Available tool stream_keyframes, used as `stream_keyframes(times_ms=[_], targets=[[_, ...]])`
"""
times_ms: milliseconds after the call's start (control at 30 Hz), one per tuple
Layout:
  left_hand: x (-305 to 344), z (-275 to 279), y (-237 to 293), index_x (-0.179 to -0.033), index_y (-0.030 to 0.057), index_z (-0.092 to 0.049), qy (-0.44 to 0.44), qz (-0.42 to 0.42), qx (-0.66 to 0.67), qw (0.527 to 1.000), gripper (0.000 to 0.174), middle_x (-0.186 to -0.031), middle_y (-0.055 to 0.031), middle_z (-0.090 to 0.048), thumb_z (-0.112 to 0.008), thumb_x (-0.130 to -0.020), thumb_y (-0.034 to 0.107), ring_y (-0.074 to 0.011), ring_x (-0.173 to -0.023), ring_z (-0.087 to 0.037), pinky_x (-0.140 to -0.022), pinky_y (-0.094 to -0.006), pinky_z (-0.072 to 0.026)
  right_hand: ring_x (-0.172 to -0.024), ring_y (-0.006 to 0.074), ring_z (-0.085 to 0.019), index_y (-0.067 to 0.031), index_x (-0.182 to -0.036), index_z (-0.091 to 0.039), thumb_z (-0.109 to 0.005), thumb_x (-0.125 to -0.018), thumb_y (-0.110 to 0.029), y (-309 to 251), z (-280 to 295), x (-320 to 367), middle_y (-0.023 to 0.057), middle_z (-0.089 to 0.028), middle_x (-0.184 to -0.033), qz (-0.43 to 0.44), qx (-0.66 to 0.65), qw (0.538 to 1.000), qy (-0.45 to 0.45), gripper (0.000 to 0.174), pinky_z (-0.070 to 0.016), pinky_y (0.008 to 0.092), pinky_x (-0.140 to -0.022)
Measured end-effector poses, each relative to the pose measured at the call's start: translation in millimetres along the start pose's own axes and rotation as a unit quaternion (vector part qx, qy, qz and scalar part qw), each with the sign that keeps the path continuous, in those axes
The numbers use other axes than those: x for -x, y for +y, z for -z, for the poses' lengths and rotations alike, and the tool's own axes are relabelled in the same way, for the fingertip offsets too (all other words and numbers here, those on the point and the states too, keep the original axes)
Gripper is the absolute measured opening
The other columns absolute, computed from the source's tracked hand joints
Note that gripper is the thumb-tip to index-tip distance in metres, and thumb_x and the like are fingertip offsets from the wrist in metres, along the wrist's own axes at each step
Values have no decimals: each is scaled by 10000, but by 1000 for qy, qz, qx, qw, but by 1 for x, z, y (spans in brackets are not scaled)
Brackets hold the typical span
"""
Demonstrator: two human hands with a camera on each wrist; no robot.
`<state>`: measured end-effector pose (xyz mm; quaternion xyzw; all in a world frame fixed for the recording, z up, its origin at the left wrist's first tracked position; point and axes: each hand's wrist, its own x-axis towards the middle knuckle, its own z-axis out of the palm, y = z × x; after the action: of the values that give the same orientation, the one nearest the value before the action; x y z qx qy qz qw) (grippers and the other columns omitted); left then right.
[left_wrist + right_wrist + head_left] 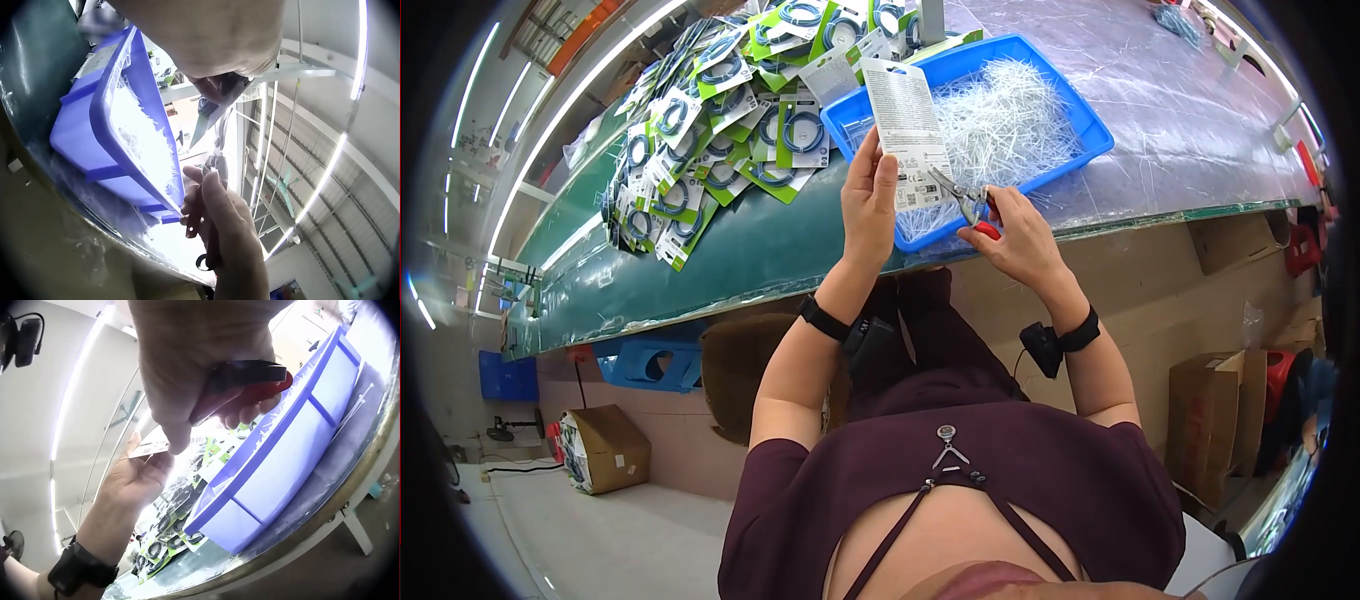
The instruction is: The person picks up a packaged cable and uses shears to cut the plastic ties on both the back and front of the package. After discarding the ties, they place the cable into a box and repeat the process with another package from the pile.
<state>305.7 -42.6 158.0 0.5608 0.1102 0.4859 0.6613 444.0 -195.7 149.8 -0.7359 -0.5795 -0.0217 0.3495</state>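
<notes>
My left hand (pixel 868 205) pinches a printed cardboard package card (pixel 903 115) by its lower left edge, with its text-covered back towards me. My right hand (pixel 1022 238) grips red-handled pliers (pixel 966 205). Their metal jaws stand apart and overlap the card's lower right edge in the head view. From the right wrist view, the red and black handles (pixel 240 394) lie within the curled fingers. Both hands are over the near side of a blue plastic tray (pixel 1090 120), which holds a heap of thin white plastic ties (pixel 1015 120).
Left of the tray, a large pile of carded blue cables (pixel 730 110) covers the green tabletop (pixel 730 240). The table's front edge (pixel 1170 215) runs just below the hands. Cardboard boxes (pixel 1205 425) stand on the floor at the right, another box (pixel 610 450) at the left.
</notes>
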Motion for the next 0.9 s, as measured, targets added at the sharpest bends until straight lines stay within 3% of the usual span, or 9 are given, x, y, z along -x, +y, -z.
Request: stream_keyframes(times_ms=[267,400,500,533,600,633,733,767,900], targets=[[6,-1,-8,-1404,-33,-380,22,29,29,999,483,-1171,-46,-557,-527,-994,175,-89,-1035,-531,-909,-236,-431,-827,302,-586,2,-1125,-556,-760,-765,-350,0,0,-3,140,-589,-944,-16,-28,999,-26,544,-472,378,-715],[6,-2,-13,-1379,-27,-413,50,76,106,990,466,-1138,-50,-561,-551,-980,170,-97,-999,-541,-876,-255,-448,-825,272,-610,-12,-1137,-560,-748,-788,-347,0,2,-9,148,-594,-963,-96,-9,985,-143,520,-476,371,-722],[3,-4,-12,-1351,-21,-448,41,88,123,988,473,-1109,-68,-562,-603,-949,173,-126,-971,-554,-855,-282,-458,-831,219,-630,6,-1133,-563,-719,-836,-314,1,0,-14,121,-629,-919,-185,-165,956,-154,464,-492,350,-747],[5,-6,-8,-1337,-21,-460,6,15,-65,998,494,-1109,-85,-561,-635,-920,177,-153,-977,-555,-856,-303,-456,-831,219,-630,6,-1133,-563,-719,-836,-314,-1,-3,-18,121,-629,-919,-183,-163,958,-151,464,-492,350,-747],[16,-8,-2,-1311,-19,-486,-64,-126,-426,894,538,-1109,-119,-559,-700,-861,184,-208,-989,-557,-859,-344,-453,-841,179,-632,16,-1122,-571,-692,-865,-272,-11,-17,-27,92,-646,-880,-173,-423,889,-14,405,-500,329,-753],[21,-11,-3,-1311,-19,-486,-69,-126,-425,894,538,-1109,-119,-559,-700,-861,184,-208,-989,-557,-859,-344,-453,-846,159,-633,21,-1117,-575,-679,-879,-251,-13,-20,-29,78,-655,-861,-161,-540,824,58,376,-505,318,-756],[34,-19,-9,-1277,-2,-523,-149,-247,-479,829,580,-1093,-153,-548,-754,-783,196,-282,-1014,-541,-862,-366,-442,-869,142,-631,23,-1115,-579,-666,-885,-209,-13,-11,-35,71,-657,-890,-164,-600,781,57,339,-508,300,-760],[34,-18,-9,-1277,-2,-523,-149,-249,-479,828,580,-1093,-153,-548,-754,-783,196,-282,-1014,-541,-862,-366,-442,-880,133,-630,24,-1114,-581,-660,-887,-188,-13,-9,-38,68,-658,-905,-161,-629,758,52,321,-509,291,-762],[36,0,-5,-1342,26,-444,-85,-36,-193,977,557,-1180,-120,-537,-682,-864,184,-254,-1080,-536,-884,-358,-454,-874,110,-620,10,-1131,-578,-661,-882,-157,3,-2,-35,88,-643,-977,-195,-671,715,-25,311,-503,266,-764]])
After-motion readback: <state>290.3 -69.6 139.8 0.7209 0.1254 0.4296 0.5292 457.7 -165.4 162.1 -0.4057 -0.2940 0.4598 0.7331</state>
